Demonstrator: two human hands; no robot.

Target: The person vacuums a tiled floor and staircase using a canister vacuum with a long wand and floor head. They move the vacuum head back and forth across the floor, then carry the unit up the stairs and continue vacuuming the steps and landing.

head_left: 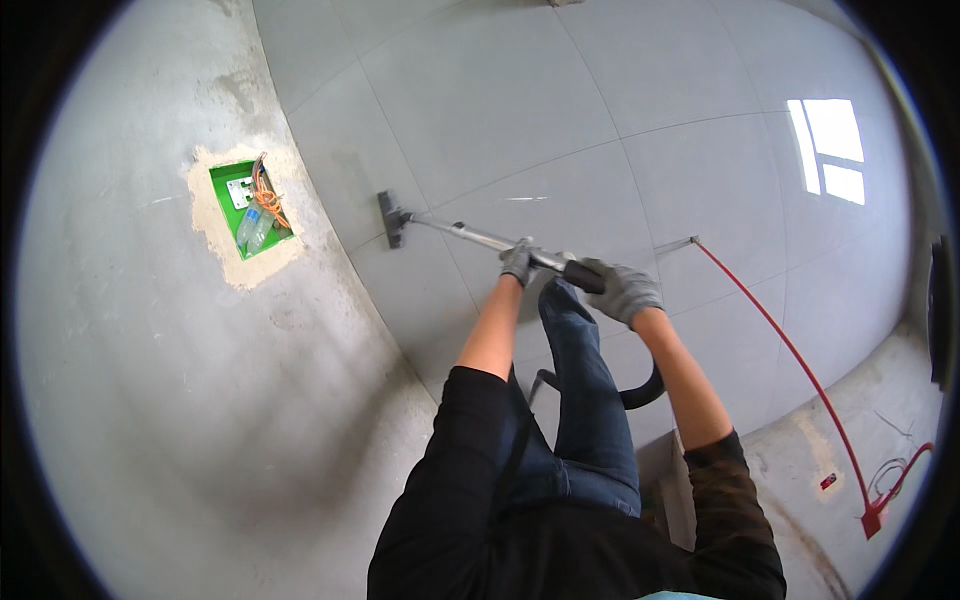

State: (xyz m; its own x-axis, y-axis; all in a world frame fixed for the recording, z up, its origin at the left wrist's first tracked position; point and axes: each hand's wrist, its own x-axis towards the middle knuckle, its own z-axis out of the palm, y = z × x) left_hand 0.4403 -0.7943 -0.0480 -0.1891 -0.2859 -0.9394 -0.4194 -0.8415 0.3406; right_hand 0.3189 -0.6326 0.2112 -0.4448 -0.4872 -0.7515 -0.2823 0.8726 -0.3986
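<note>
I hold a vacuum wand (pixel 470 236), a silver metal tube ending in a dark floor nozzle (pixel 389 218) that rests on the grey floor tiles close to the wall's base. My left hand (pixel 517 261), in a grey glove, grips the tube midway. My right hand (pixel 622 290), also gloved, is closed around the black handle (pixel 583 276) at the tube's upper end. A black hose (pixel 643 392) curves down from the handle behind my leg in blue jeans (pixel 585 390).
A bare grey plaster wall (pixel 150 400) fills the left side, with a green recessed electrical box (pixel 250 208) holding orange wires. A red cable (pixel 790 350) runs across the glossy tiles to the lower right corner. A window reflection (pixel 830 148) shines on the tiles.
</note>
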